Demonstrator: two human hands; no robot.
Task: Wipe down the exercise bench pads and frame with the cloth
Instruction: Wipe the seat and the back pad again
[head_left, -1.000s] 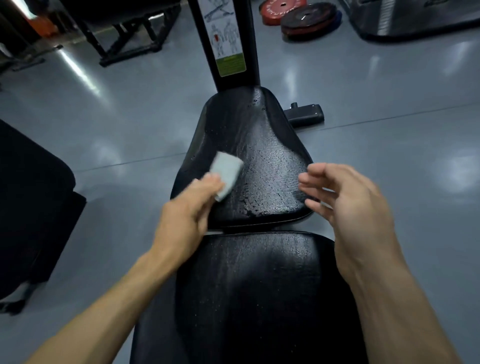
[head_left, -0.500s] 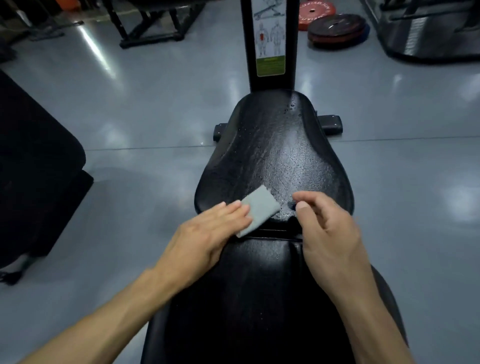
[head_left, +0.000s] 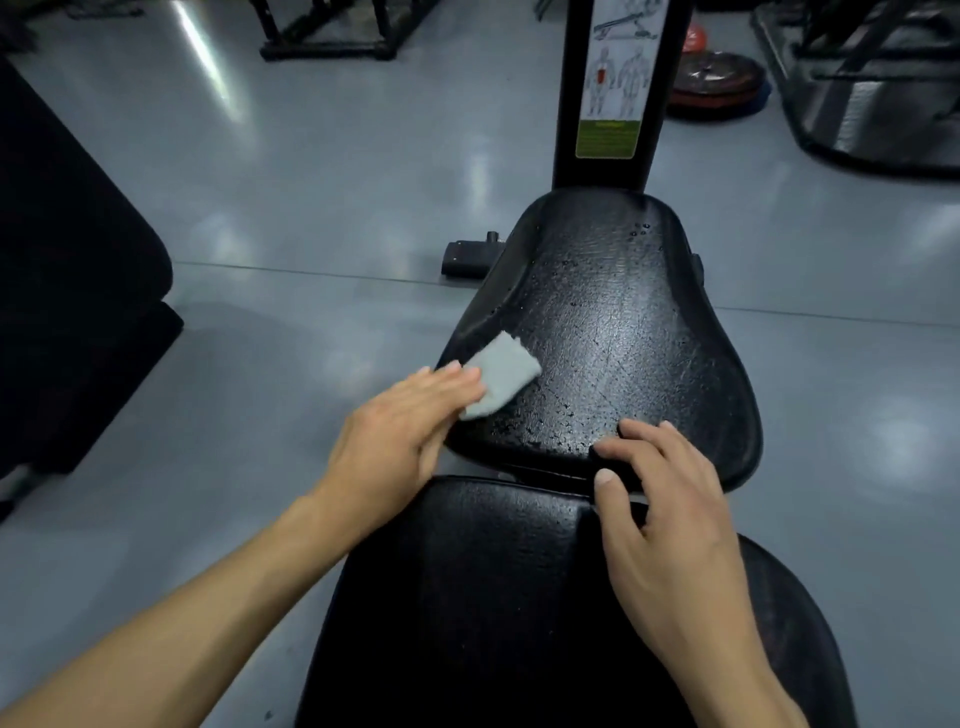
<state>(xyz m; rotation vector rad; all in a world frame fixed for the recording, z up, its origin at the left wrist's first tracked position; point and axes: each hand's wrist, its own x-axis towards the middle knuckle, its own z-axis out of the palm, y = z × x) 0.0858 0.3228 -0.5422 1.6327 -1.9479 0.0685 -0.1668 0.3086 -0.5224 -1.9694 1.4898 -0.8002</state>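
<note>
The black bench seat pad (head_left: 623, 322) is dotted with droplets and narrows toward the upright frame post (head_left: 608, 93), which carries an exercise label. My left hand (head_left: 400, 431) presses a small folded grey cloth (head_left: 501, 371) with flat fingers onto the seat pad's left side. My right hand (head_left: 670, 514) rests with spread fingers on the seat pad's near edge, its thumb at the gap before the black back pad (head_left: 493, 597). A frame foot (head_left: 467, 257) sticks out on the floor left of the seat.
Glossy grey floor surrounds the bench. A large black padded unit (head_left: 67, 270) stands at the left. Stacked weight plates (head_left: 714, 78) lie at the back right beside a dark machine base (head_left: 872, 93). A black rack frame (head_left: 332, 31) stands at the back.
My left hand slid the cloth from the seat pad's near edge out to its left side. My right hand came down onto the near edge and stays there.
</note>
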